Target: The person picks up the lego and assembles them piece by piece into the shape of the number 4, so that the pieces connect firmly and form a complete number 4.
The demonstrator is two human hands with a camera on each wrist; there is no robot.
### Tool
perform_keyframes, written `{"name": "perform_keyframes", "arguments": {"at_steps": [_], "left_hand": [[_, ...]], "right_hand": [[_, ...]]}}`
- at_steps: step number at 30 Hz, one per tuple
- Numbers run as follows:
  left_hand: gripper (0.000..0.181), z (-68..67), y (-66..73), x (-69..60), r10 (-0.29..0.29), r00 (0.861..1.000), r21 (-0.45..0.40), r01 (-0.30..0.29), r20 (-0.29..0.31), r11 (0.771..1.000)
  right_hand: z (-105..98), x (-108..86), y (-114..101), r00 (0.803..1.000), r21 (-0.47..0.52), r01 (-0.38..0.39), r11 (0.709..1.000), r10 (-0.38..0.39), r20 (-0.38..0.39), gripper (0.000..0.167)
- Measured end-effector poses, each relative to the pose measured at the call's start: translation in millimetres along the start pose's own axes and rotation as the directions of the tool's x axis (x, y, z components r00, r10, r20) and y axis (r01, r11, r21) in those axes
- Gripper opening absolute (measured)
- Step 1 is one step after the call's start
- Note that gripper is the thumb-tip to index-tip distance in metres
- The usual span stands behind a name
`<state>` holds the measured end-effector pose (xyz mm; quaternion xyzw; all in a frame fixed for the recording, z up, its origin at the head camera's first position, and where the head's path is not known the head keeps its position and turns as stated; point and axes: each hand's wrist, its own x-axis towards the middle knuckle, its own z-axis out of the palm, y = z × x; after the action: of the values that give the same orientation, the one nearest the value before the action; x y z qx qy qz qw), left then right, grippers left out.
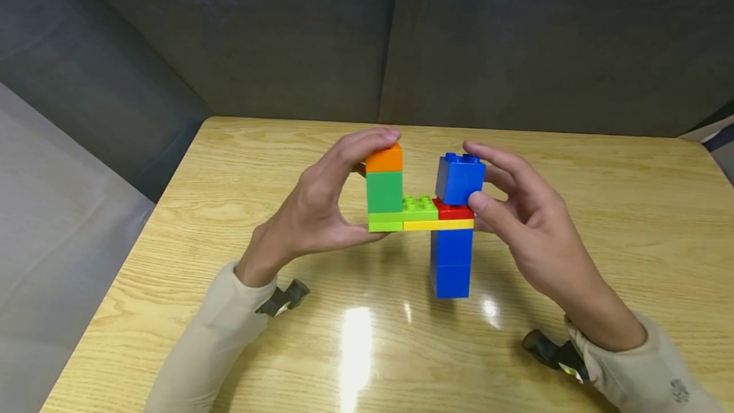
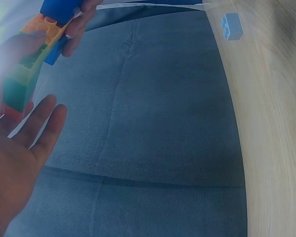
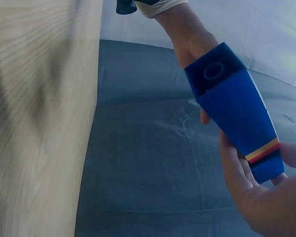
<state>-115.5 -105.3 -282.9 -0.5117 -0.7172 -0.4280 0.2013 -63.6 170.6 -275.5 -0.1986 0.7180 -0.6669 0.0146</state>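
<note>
My left hand [image 1: 321,206] grips the left end of a toy brick build, fingers over the orange brick [image 1: 384,160] and thumb under the lime bricks [image 1: 385,222]. A green brick [image 1: 384,192] lies between them. On the right, a yellow plate [image 1: 438,225] carries a red brick [image 1: 455,211], with stacked blue bricks [image 1: 453,263] hanging below. My right hand [image 1: 533,228] pinches a blue brick [image 1: 463,182] over the red one. It looks slightly tilted; whether it is pressed down fully, I cannot tell. The right wrist view shows the blue stack's hollow underside [image 3: 214,71].
Below the build is a wooden table [image 1: 172,260] with glossy reflections. A light blue brick [image 2: 232,26] stands on it in the left wrist view. Dark cloth [image 1: 287,37] hangs behind the table's far edge. Small black devices are strapped at both sleeves.
</note>
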Motion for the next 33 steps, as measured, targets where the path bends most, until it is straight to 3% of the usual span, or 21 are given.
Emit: {"name": "perform_keyframes", "arguments": {"at_steps": [3, 8, 11, 25, 33], "left_hand": [[0.091, 0.1, -0.1, -0.1, -0.004, 1.000, -0.001, 0.004, 0.003, 1.000], [0.092, 0.2, -0.5, -0.6, -0.010, 1.000, 0.008, 0.010, 0.006, 1.000], [0.091, 0.4, -1.1, -0.8, -0.009, 1.000, 0.002, 0.009, 0.012, 1.000], [0.091, 1.2, -0.9, 0.0, -0.018, 0.999, -0.023, 0.018, 0.031, 1.000], [0.092, 0.7, 2.7, 1.8, -0.032, 0.999, -0.015, 0.032, 0.029, 0.999]], "right_hand": [[-2.3, 0.1, 0.5, 0.999, 0.000, 0.015, 1.000, -0.015, 0.038, 0.058], [-4.2, 1.4, 3.3, 0.991, 0.035, 0.023, 0.999, -0.027, 0.132, 0.078], [-2.6, 2.1, 3.8, 0.987, -0.005, 0.027, 1.000, -0.026, 0.160, 0.089], [-1.5, 0.6, 5.6, 0.982, -0.097, 0.082, 0.992, -0.063, 0.177, 0.103], [0.2, 0.7, 5.6, 0.986, 0.013, 0.072, 0.997, -0.073, 0.151, 0.099]]}}
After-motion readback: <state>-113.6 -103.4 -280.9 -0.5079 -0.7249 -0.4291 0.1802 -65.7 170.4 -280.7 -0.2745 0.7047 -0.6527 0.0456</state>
